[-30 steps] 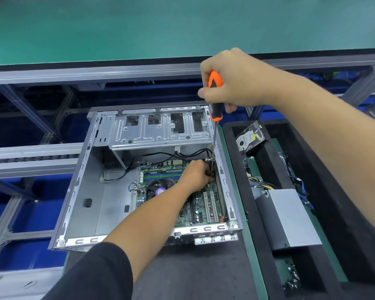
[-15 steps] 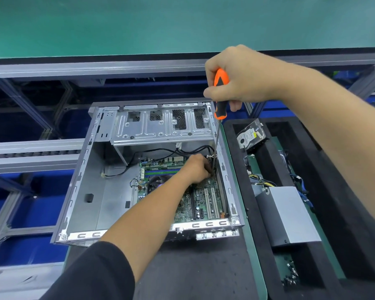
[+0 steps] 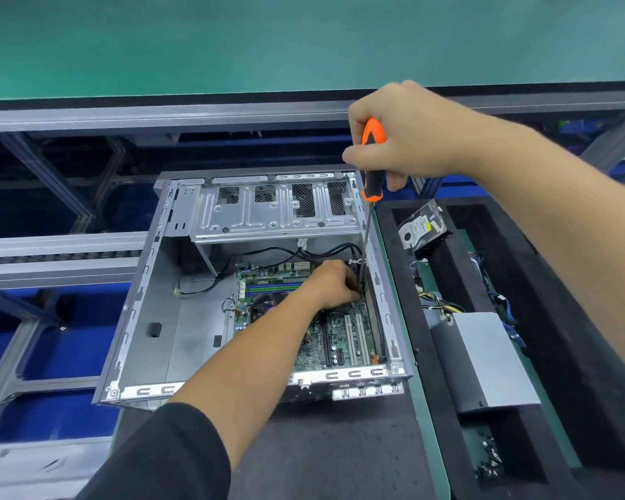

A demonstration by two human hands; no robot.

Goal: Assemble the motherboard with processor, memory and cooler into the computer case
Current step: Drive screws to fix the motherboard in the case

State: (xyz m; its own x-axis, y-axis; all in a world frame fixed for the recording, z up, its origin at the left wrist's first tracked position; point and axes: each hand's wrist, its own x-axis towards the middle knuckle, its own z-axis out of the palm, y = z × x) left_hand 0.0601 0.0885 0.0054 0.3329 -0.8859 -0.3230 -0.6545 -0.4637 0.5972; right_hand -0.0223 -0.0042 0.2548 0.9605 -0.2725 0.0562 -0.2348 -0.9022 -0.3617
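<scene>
From the lower left of the frame a black sleeve (image 3: 166,460) leads into the bare left forearm, which reaches up and right into the open computer case (image 3: 138,319). The left hand (image 3: 331,285) lies knuckles-up over the motherboard (image 3: 340,337) near the case's right wall, its fingers curled down around the screwdriver's tip; whether its grip pinches a screw or the shaft I cannot tell. The motherboard sits flat on the case floor, right of centre, with the cooler (image 3: 264,304) partly hidden under the wrist. Right of the case, a black foam tray (image 3: 423,319) holds a grey power supply (image 3: 484,359), loose screws in a low pocket, and a hard drive (image 3: 423,225) farther back. In the upper centre, the right hand (image 3: 401,135) closes its grip around the orange-and-black handle of the screwdriver (image 3: 372,164), held nearly upright, shaft dropping inside the case's right wall. Compared with half a second ago, both hands keep nearly the same pose; the view has barely shifted. Beyond lies the green tabletop (image 3: 304,41).
</scene>
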